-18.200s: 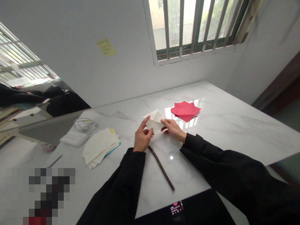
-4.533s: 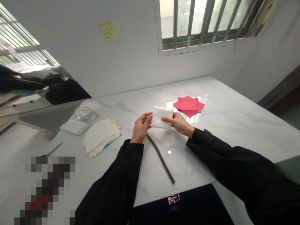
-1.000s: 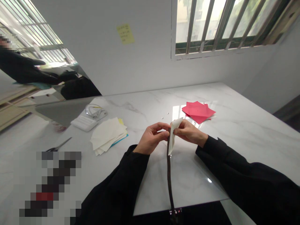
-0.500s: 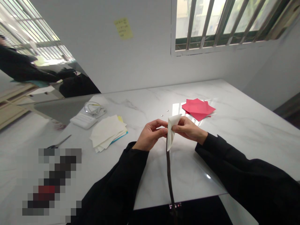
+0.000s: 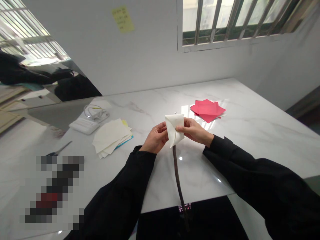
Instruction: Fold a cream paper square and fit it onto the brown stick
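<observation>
In the middle of the head view is a folded piece of cream paper (image 5: 178,120), one flap with a curved edge lying across its front. My right hand (image 5: 196,130) pinches it from the right, thumb flat on the front and the fingers behind. My left hand (image 5: 156,138) is closed at its left edge; the fingertips go behind the paper and are partly hidden. A thin dark brown strip (image 5: 177,175) runs from under the paper down towards me; its top end is hidden, and I cannot tell if it is attached.
Red paper sheets (image 5: 208,110) lie behind my right hand. Fanned cream sheets (image 5: 110,136) are left, near a white box (image 5: 84,126) with a cable (image 5: 93,111). Scissors (image 5: 58,149) lie further left. A black panel (image 5: 200,220) is at the near edge. A person's dark sleeve (image 5: 22,71) shows far left.
The cream paper has turned from nearly edge-on to facing me. My left fingertips have gone behind it. The whole view has shifted slightly.
</observation>
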Available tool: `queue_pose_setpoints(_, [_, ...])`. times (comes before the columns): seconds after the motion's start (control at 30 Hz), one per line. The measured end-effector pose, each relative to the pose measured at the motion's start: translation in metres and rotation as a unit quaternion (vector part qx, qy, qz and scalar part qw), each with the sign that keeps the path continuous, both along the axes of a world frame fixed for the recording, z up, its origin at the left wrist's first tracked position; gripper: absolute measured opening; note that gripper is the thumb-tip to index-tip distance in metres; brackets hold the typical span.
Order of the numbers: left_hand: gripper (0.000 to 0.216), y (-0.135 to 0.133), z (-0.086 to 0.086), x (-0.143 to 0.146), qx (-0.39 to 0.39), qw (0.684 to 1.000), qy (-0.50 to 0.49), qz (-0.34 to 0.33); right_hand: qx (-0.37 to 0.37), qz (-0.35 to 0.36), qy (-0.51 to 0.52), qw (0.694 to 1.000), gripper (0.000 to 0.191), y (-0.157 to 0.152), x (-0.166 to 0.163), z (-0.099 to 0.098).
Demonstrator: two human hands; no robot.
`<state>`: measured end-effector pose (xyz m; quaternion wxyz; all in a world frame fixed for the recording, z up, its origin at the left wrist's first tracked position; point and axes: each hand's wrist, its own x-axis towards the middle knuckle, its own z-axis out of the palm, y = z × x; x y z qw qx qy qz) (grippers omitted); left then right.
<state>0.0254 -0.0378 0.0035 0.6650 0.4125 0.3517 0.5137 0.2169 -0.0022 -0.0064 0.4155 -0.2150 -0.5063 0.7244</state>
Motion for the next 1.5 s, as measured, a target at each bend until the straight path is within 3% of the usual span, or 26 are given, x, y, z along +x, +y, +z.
queue_pose_setpoints(0.27, [0.049, 0.013, -0.012, -0.005, 0.006, 0.999, -0.035, 0.005, -0.044, -0.02, -0.036, 0.998, 0.051, 0.004, 0.001, 0.002])
queue_pose_setpoints(0.43, [0.033, 0.019, -0.007, -0.016, 0.004, 0.994, -0.074, 0.082, -0.091, -0.069, -0.069, 0.991, 0.05, 0.011, 0.007, 0.002])
queue_pose_setpoints(0.57, [0.024, 0.023, -0.001, -0.025, -0.005, 0.982, -0.103, 0.161, -0.037, 0.046, -0.156, 0.986, 0.057, 0.009, 0.013, 0.004])
queue_pose_setpoints(0.7, [0.024, 0.025, 0.001, -0.028, -0.006, 0.974, -0.099, 0.201, 0.076, 0.191, -0.234, 0.95, 0.052, 0.0, 0.013, 0.011])
queue_pose_setpoints(0.83, [0.021, 0.026, 0.0, -0.028, -0.013, 0.97, -0.112, 0.215, 0.108, 0.214, -0.245, 0.939, 0.049, -0.007, 0.008, 0.016])
queue_pose_setpoints(0.97, [0.027, 0.023, 0.0, -0.024, -0.043, 0.975, -0.094, 0.194, 0.106, 0.15, -0.242, 0.953, 0.051, -0.003, 0.005, 0.014])
queue_pose_setpoints(1.13, [0.051, 0.012, -0.002, -0.01, -0.051, 0.996, 0.014, 0.068, 0.129, 0.066, -0.264, 0.954, 0.053, 0.003, 0.002, 0.005])
queue_pose_setpoints(1.3, [0.058, 0.008, -0.007, -0.002, -0.024, 0.994, 0.059, 0.091, 0.149, 0.031, -0.326, 0.933, 0.059, 0.004, 0.002, 0.003])
queue_pose_setpoints(1.4, [0.059, 0.008, -0.005, -0.003, -0.032, 0.993, 0.067, 0.094, 0.147, -0.096, -0.384, 0.906, 0.063, 0.01, 0.007, 0.004])
queue_pose_setpoints(1.5, [0.059, 0.006, -0.001, -0.002, -0.031, 0.991, 0.086, 0.093, 0.11, -0.204, -0.349, 0.908, 0.07, 0.016, 0.014, 0.004])
